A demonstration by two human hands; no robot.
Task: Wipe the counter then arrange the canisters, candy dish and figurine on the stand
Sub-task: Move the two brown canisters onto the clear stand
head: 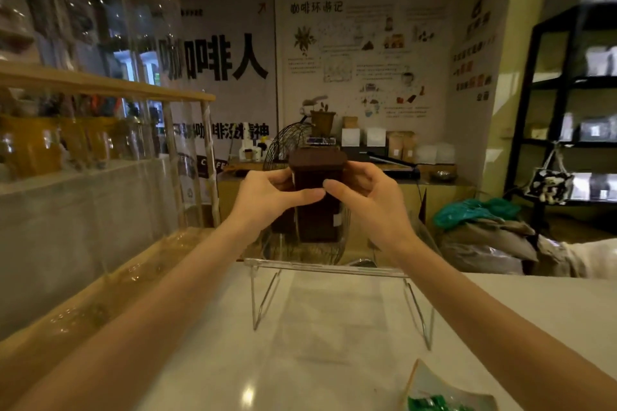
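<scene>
A dark brown canister (316, 220) with a brown lid stands upright at the far edge of a clear stand (329, 269) with wire legs on the white counter (213, 360). My left hand (272, 192) grips its upper left side and my right hand (362, 192) its upper right side; the thumbs meet at the front. A candy dish (447, 390) with green wrapped candies lies at the bottom right, partly cut off by the frame edge. No figurine is in sight.
A wooden and glass shelf unit (100, 87) with glass jars rises along the left. Behind the counter are sacks with a green bag (474, 210), a back counter with a wire basket (287, 143) and boxes, and black shelving (567, 103) at right.
</scene>
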